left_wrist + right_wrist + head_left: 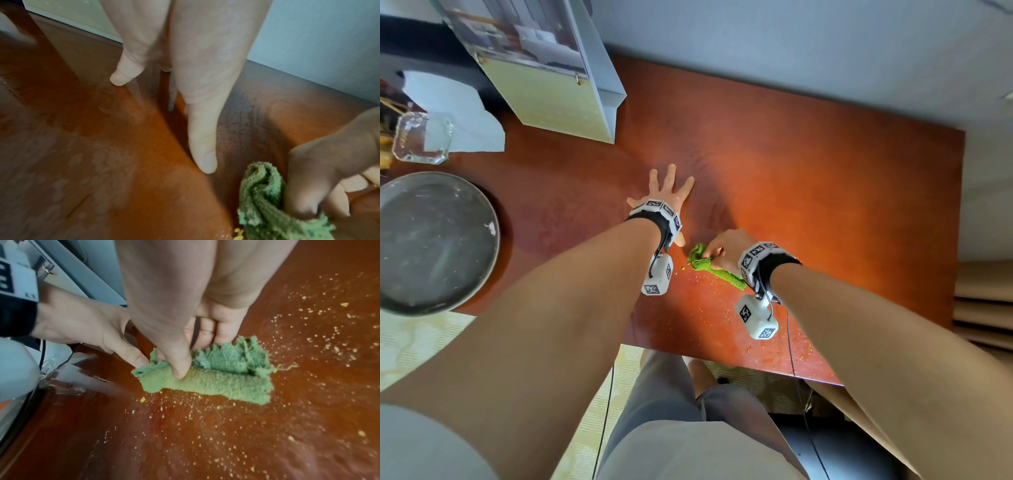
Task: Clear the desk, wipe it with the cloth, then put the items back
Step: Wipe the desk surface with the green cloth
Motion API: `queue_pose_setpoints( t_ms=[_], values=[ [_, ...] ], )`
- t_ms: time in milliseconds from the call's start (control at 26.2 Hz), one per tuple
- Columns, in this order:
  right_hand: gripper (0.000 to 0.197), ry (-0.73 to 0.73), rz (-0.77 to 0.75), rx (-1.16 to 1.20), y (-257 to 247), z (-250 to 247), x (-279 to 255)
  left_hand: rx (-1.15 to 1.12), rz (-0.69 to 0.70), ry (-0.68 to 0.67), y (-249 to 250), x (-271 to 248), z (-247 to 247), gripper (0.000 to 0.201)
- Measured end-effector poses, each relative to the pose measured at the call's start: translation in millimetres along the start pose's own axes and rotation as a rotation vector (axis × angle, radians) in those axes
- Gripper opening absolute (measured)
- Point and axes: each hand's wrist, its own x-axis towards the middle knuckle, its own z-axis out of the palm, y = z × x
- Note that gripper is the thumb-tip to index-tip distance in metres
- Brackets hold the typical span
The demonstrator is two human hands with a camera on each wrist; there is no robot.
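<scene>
Reddish-brown, the desk runs along a pale wall and shows damp streaks in the left wrist view. I see my left hand lying flat on it, fingers straight and spread, holding nothing. My right hand sits just beside it, its thumb and curled fingers bunching the green cloth against the wood. Yellow crumbs are scattered around and nearer me than the cloth. At the left end sit a grey round tray, a glass dish and white paper.
</scene>
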Motion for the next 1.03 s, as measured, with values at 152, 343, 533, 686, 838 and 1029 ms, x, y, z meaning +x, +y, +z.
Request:
queue_pose_setpoints(
  t_ms=[152,343,533,686,838,1029],
  values=[
    [0.03,-0.01,0.02,0.055,0.2,-4.4,-1.4,-0.009,0.042,0.083,-8.7,-9.3,6.3,0.116],
    [0.027,0.128,0.069,0.365,1.2,-22.6,-4.0,-0.067,0.084,0.172,-31.0,-32.4,9.4,0.086],
    [0.027,0.336,0.121,0.41,-9.0,-39.4,4.3,-0.099,-0.011,0.172,-68.3,-60.9,27.0,0.086],
    [0.028,0.294,0.171,0.125,-17.6,-30.9,9.8,-0.114,-0.128,0.025,-88.3,-73.2,53.0,0.109],
    [0.038,0.26,0.222,0.037,-23.6,-4.6,20.7,-0.189,-0.184,-0.047,-94.6,-75.8,78.9,0.114],
    [0.033,0.179,0.046,-0.151,-52.0,14.7,16.4,-0.192,-0.184,-0.011,-90.9,-76.0,83.6,0.115]
  ],
)
